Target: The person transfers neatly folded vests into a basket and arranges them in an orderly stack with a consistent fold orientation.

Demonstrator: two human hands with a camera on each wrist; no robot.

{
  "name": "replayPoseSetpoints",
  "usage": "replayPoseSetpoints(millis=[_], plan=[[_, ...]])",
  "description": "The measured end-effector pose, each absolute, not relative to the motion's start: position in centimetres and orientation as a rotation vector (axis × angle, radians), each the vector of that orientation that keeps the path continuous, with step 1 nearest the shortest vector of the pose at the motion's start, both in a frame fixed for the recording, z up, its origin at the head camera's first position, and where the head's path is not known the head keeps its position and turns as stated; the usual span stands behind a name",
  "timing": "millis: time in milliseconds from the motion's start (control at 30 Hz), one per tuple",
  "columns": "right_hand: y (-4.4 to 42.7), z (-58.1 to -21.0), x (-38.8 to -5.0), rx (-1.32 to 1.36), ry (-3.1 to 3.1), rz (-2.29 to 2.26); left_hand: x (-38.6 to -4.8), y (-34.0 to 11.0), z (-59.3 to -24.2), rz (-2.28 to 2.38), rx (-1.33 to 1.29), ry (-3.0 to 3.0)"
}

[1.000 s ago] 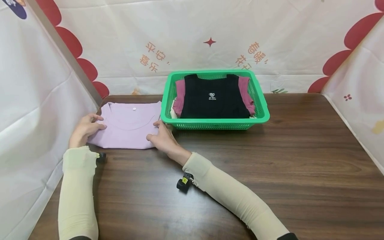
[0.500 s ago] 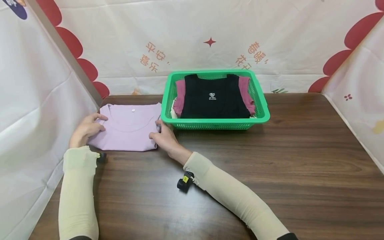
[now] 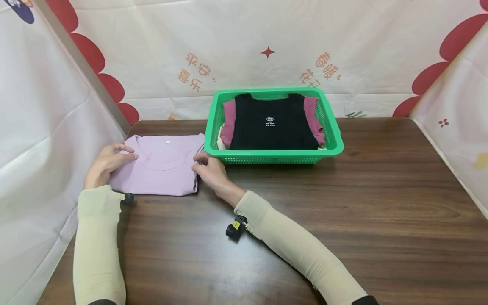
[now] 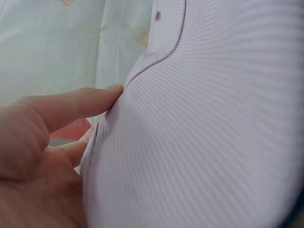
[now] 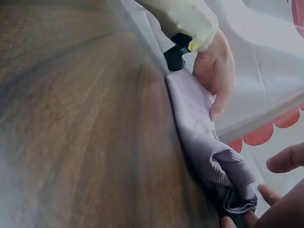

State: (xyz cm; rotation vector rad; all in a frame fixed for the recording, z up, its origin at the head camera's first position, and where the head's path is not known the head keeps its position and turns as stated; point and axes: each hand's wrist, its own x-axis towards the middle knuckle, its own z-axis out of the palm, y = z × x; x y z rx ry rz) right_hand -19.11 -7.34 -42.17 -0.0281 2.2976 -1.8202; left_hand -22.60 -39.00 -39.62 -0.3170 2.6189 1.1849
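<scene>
A folded lavender ribbed shirt lies at the table's left back, its round neckline and small white label facing up. My left hand rests on its left side. In the left wrist view the straight thumb touches the cloth, with other fingers partly hidden behind its edge. My right hand is at the shirt's right edge. In the right wrist view its thumb stands apart from the cloth, while fingertips touch the layered, folded end.
Just right of the shirt, a green plastic basket holds a folded black shirt with dark pink sleeves, on top of paler cloth. Printed white curtains close off the back and sides. The brown wooden table extends to the right.
The shirt has slid slightly toward me, and its right edge now shows folded layers. My left thumb and forefinger have drawn closer together. The basket has not moved.
</scene>
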Motion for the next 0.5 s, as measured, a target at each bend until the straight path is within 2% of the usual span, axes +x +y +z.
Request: replayPoseSetpoints(millis=[233, 500], plan=[[-7.6, -43.0, -19.4, 0.036, 1.900, -2.061, -22.4, -38.8, -39.5, 1.140, -0.291, 2.606], [-7.4, -43.0, -19.4, -0.051, 2.023, -1.976, -22.4, -38.7, -39.6, 1.150, -0.258, 2.594]])
